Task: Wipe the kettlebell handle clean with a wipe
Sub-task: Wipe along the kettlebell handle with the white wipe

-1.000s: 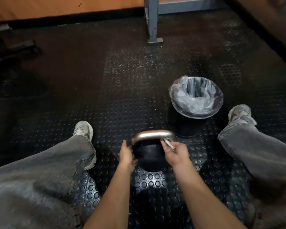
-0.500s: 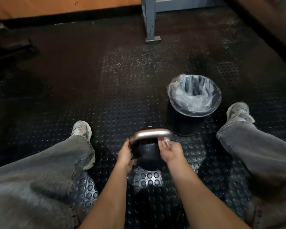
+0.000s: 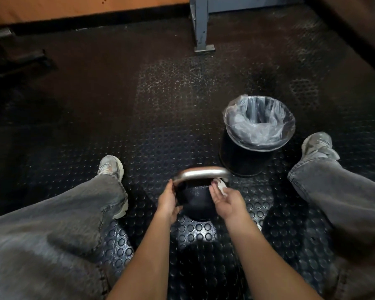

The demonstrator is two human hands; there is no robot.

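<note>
A black kettlebell (image 3: 195,201) stands on the studded rubber floor between my legs, its silver handle (image 3: 201,172) arching across the top. My left hand (image 3: 168,200) rests flat against the ball's left side, thumb up at the left end of the handle. My right hand (image 3: 226,200) pinches a small white wipe (image 3: 221,187) in its fingertips and presses it against the right leg of the handle, just under the bend. The lower part of the kettlebell is hidden behind my hands.
A black waste bin (image 3: 243,161) with a clear plastic liner (image 3: 259,124) stands just right of the kettlebell. My legs in grey jeans and pale sneakers lie on both sides. A grey metal post (image 3: 200,24) rises at the back wall.
My right hand has turned more palm-up and the wipe now shows more clearly at the handle's right end. My left hand has stayed on the kettlebell's left side.
</note>
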